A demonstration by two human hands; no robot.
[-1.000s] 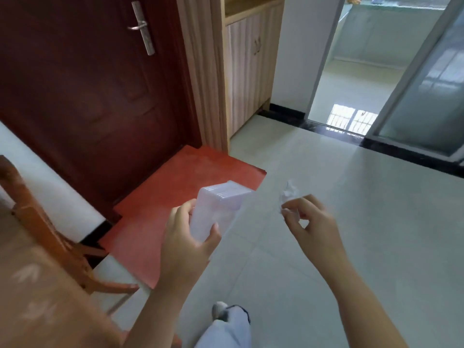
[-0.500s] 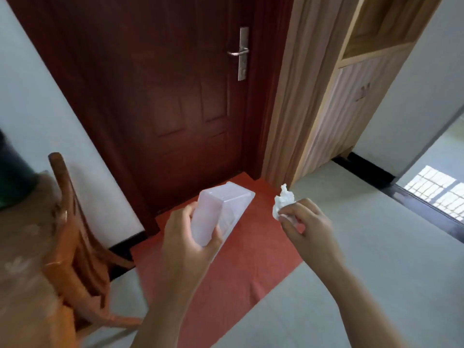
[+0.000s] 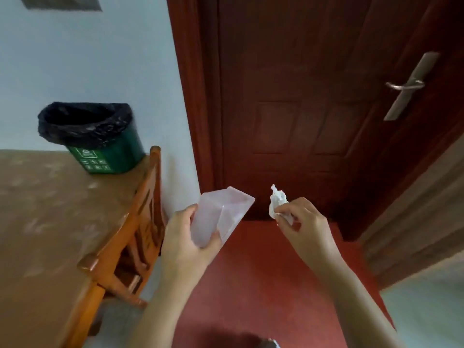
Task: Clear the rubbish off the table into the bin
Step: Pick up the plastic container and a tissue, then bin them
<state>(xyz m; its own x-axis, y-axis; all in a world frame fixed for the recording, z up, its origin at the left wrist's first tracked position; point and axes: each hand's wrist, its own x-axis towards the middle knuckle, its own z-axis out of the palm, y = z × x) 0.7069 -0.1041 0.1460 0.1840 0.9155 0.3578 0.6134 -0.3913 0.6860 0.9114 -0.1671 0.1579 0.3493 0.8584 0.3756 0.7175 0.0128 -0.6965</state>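
A green bin (image 3: pixel 110 154) lined with a black bag stands on the far corner of the brown table (image 3: pixel 37 222), against the pale wall. My left hand (image 3: pixel 187 241) grips a clear plastic container (image 3: pixel 221 217) held over the red mat, to the right of the table. My right hand (image 3: pixel 301 222) pinches a crumpled white tissue (image 3: pixel 277 203) between its fingertips, level with the container. Both hands are well to the right of the bin and lower in view.
A wooden chair (image 3: pixel 130 242) stands tucked against the table's right edge, between my hands and the bin. A dark red door (image 3: pixel 313 109) with a metal handle (image 3: pixel 406 86) faces me. A red mat (image 3: pixel 263 285) covers the floor below.
The view has swung left from the open floor and doorway to the door, table and bin. Both hands keep the same hold on the container and tissue.
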